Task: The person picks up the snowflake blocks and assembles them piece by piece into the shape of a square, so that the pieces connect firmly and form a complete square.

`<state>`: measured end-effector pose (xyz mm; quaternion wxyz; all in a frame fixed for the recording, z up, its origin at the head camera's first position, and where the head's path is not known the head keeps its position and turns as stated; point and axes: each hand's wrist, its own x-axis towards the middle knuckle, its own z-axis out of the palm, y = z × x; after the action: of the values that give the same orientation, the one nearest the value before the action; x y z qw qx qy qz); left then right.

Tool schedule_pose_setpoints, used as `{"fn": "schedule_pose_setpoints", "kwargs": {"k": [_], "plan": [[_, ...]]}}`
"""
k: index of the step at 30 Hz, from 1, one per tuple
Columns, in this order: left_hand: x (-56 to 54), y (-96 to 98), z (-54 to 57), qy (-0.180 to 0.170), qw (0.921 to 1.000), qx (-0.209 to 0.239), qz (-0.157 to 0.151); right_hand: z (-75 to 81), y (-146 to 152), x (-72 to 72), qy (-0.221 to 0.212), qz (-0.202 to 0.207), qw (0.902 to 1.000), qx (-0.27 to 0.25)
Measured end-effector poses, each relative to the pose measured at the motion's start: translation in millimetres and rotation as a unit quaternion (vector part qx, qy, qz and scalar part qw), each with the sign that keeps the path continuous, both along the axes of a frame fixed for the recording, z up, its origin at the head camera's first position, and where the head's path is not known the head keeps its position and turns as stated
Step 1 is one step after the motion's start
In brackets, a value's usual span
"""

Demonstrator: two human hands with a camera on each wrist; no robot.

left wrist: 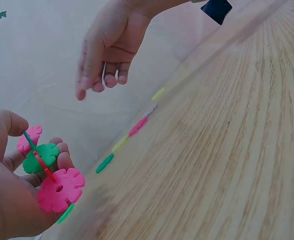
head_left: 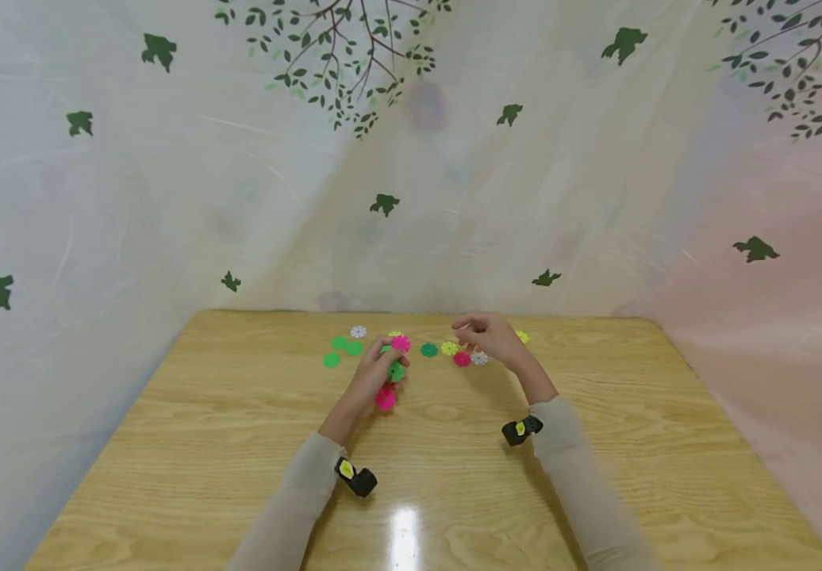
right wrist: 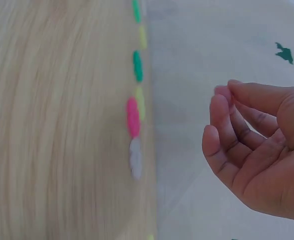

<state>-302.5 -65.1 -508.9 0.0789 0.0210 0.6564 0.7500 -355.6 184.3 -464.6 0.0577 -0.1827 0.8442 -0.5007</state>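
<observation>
My left hand (head_left: 371, 377) pinches a chain of notched flower-shaped interlocking discs between thumb and fingers. In the left wrist view a pink disc (left wrist: 71, 187) is at the chain's near end, a green disc (left wrist: 48, 156) in the middle and another pink disc (left wrist: 31, 136) at the far end. Thinner red and teal discs, seen edge-on, join them. My right hand (head_left: 497, 339) hovers above the table's far part, its fingers loosely bent. Nothing shows between them in the right wrist view. Below it lie a red-pink disc (head_left: 462, 359) and a white disc (head_left: 479, 358).
Along the back of the wooden table (head_left: 454, 476) lie a dark green disc (head_left: 428, 350), a yellow disc (head_left: 449, 348) and another yellow disc (head_left: 522, 337). Several light green discs (head_left: 332, 360) and a white disc (head_left: 358, 331) lie farther left. A patterned curtain (head_left: 297, 238) hangs behind.
</observation>
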Motion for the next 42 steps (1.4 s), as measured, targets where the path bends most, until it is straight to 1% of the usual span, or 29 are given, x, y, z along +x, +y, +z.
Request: {"fn": "schedule_pose_setpoints", "kwargs": {"k": [6, 9, 12, 16, 20, 25, 29, 34, 38, 42], "plan": [[-1.3, 0.8, -1.5, -0.011, 0.9998, 0.008, 0.016, -4.6, 18, -9.2, 0.007, 0.020, 0.9963, 0.084], [-1.8, 1.3, -1.6, -0.011, 0.9996, 0.009, 0.027, -9.9, 26, -13.7, 0.000, 0.020, 0.9929, 0.117], [-2.1, 1.5, -2.1, -0.010, 0.9993, 0.013, 0.033, -15.8, 31, -18.0, -0.018, 0.016, 0.9898, 0.141], [-2.5, 0.2, -2.5, -0.013, 0.9991, 0.024, 0.034, -19.8, 31, -20.5, -0.043, 0.015, 0.9871, 0.154], [-2.5, -1.0, -2.0, -0.018, 0.9988, 0.037, 0.027, -20.3, 30, -20.2, -0.054, 0.014, 0.9858, 0.158], [-3.0, -2.9, -0.6, -0.019, 0.9990, 0.032, 0.023, -21.6, 28, -20.9, -0.051, 0.010, 0.9838, 0.172], [-3.5, -3.3, 0.8, -0.021, 0.9991, 0.027, 0.025, -22.1, 29, -20.4, -0.059, 0.005, 0.9836, 0.170], [-3.1, -3.9, 1.7, -0.028, 0.9989, 0.019, 0.031, -23.2, 31, -21.0, -0.072, -0.006, 0.9860, 0.150], [-3.3, -5.0, 1.2, -0.024, 0.9992, 0.013, 0.029, -21.3, 30, -18.7, -0.058, -0.002, 0.9908, 0.122], [-3.4, -5.7, 0.2, -0.020, 0.9993, 0.012, 0.028, -19.0, 22, -14.4, -0.033, 0.010, 0.9971, 0.068]]}}
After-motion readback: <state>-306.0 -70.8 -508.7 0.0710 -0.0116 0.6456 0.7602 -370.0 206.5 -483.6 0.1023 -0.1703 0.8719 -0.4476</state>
